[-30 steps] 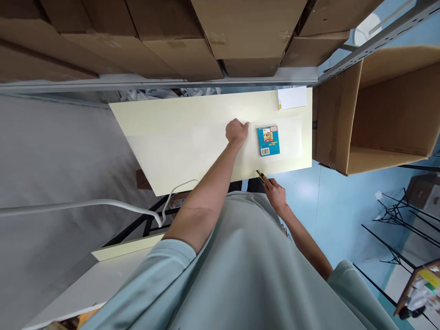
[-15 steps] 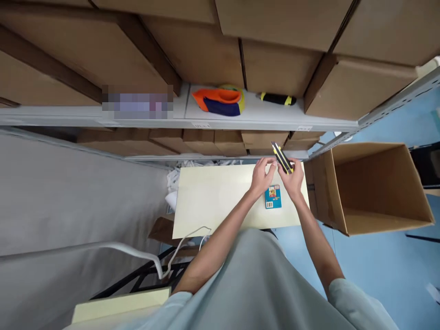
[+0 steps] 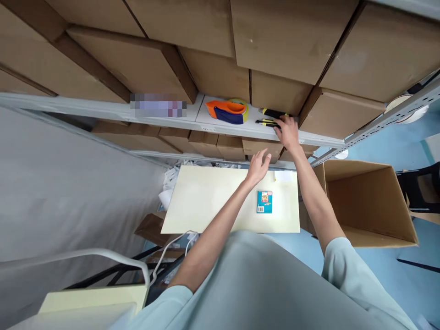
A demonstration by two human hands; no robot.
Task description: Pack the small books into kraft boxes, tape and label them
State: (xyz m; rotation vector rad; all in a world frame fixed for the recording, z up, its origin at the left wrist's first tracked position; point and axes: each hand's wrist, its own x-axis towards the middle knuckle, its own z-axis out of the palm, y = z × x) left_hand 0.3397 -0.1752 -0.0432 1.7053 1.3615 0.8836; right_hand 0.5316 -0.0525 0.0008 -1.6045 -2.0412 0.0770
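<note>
My right hand [image 3: 287, 129] reaches up to the grey metal shelf [image 3: 197, 114], its fingers on the end of a black and yellow utility knife [image 3: 267, 123] at the shelf's front. Just behind it lies a second black and yellow knife [image 3: 274, 113]. Above the white table [image 3: 202, 197] hovers my left hand [image 3: 258, 168], fingers apart, holding nothing. A small blue printed packet [image 3: 264, 202] with a barcode lies flat on the table, below my left hand in the view. Near the table's far right edge is a white piece [image 3: 283, 176], too plain to identify.
An orange and blue tape dispenser [image 3: 227, 112] rests on the shelf before a row of cardboard boxes [image 3: 220, 68]. To the right of the table stands an open carton [image 3: 369, 206]. A white bent tube [image 3: 103, 252] crosses the lower left.
My right hand has carried the utility knife from above the table up to the shelf. My left hand has drawn apart from it. The view has shifted somewhat.
</note>
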